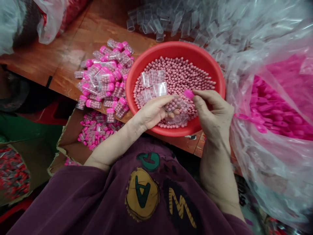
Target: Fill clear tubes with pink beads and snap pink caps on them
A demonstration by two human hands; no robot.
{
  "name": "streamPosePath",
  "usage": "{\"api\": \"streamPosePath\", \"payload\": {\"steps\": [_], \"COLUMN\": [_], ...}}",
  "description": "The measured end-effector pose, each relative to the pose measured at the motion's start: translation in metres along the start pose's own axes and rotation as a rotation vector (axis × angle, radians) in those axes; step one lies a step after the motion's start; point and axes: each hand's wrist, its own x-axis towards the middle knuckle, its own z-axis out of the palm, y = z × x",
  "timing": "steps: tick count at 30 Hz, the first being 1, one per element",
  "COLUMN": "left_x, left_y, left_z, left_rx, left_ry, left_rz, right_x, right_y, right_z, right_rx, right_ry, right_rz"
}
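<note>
My left hand (156,112) is closed around a clear plastic tube (173,103) filled with pink balls, over the red basin (130,94). Close to the tube's end, my right hand (214,112) pinches a bright pink cap (188,94) between thumb and fingers. The cap and the tube are apart. Loose pink balls (186,70) cover the basin's bottom, and several clear tubes (154,80) lie on them at the left. Part of another clear tube shows beneath my left hand, partly hidden by the fingers.
Left of the basin, capped tubes of balls (107,76) are heaped on the orange-brown table (66,55). Below stands a cardboard box (73,137) with more of them. Clear tubes (178,23) lie behind the basin. A plastic bag (256,156) at right holds pink caps (276,111).
</note>
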Motion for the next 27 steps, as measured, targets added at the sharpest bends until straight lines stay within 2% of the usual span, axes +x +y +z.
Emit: {"api": "streamPosePath", "payload": {"steps": [3,10,13,17,19,22,24,27], "left_x": [0.000,0.000,0.000,0.000,-0.001,-0.002,-0.003,-0.002], "left_y": [-0.002,-0.005,-0.009,-0.017,-0.020,-0.021,-0.021,-0.021], "left_z": [-0.002,-0.006,-0.007,-0.007,-0.006,-0.006,-0.008,-0.011], "left_rx": [0.001,0.037,0.079,0.173,0.179,0.181,0.186,0.201], "left_ry": [-0.031,-0.056,-0.051,-0.016,-0.031,-0.063,-0.067,-0.073], "left_rz": [0.023,0.077,0.125,0.298,0.373,0.402,0.404,0.389], "right_x": [-0.003,-0.005,-0.005,-0.004,-0.003,-0.004,-0.007,-0.012], "right_y": [-0.009,-0.010,-0.008,-0.010,-0.011,-0.005,0.003,0.012], "right_z": [0.013,0.021,0.018,0.006,-0.004,-0.015,-0.013,0.002], "right_rx": [0.077,0.109,0.117,0.091,0.086,0.098,0.153,0.261], "right_ry": [-0.050,-0.053,-0.092,-0.189,-0.252,-0.318,-0.268,-0.099], "right_rz": [0.070,0.039,0.022,-0.082,-0.119,-0.113,-0.063,0.015]}}
